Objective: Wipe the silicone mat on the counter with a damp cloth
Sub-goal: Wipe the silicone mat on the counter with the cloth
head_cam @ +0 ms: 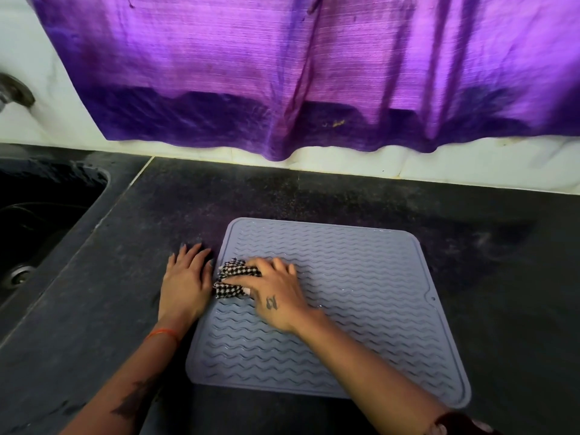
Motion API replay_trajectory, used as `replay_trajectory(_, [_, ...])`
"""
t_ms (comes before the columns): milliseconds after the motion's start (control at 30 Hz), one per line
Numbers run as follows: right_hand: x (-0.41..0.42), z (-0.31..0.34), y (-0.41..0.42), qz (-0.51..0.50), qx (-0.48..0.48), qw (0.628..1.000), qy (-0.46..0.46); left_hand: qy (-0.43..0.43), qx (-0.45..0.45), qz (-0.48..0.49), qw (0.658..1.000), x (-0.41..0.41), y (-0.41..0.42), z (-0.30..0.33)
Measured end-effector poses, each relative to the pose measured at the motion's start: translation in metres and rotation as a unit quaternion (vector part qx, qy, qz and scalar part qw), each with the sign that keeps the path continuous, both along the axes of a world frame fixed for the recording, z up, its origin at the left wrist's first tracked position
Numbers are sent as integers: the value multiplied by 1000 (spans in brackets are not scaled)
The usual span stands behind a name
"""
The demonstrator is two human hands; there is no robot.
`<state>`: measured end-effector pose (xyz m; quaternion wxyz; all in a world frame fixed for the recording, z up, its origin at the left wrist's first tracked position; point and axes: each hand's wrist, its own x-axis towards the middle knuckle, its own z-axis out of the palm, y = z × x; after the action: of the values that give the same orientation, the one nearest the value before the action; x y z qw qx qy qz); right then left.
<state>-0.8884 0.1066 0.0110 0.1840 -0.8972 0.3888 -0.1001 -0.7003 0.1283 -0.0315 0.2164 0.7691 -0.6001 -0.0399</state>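
Observation:
A grey-blue silicone mat with wavy ridges lies flat on the dark stone counter. My right hand presses a bunched black-and-white checked cloth onto the mat near its left edge, fingers curled over the cloth. My left hand rests flat on the counter just left of the mat, fingers spread, its thumb side against the mat's left edge. Much of the cloth is hidden under my right hand.
A dark sink with a metal drain is sunk into the counter at the left. A purple curtain hangs over the white tiled wall behind the counter. A metal tap fitting sticks out at the far left.

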Motion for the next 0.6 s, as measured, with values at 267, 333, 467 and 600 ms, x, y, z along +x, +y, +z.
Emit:
replay_trajectory(267, [-4,-9,25,13,-9,1000,-3,-2,4,0,1000,-1,-1,0])
replay_trajectory(333, [-5,-2,25,21,0,1000,-6,0,3,3,1000,0,-1,0])
replay_trajectory(467, [-9,-14,46,25,-25,999,-16,-5,6,-1,1000,1,-1,-2])
replay_trajectory(600, [-9,-15,47,18,-19,999,-21,-5,7,-1,1000,0,-1,-1])
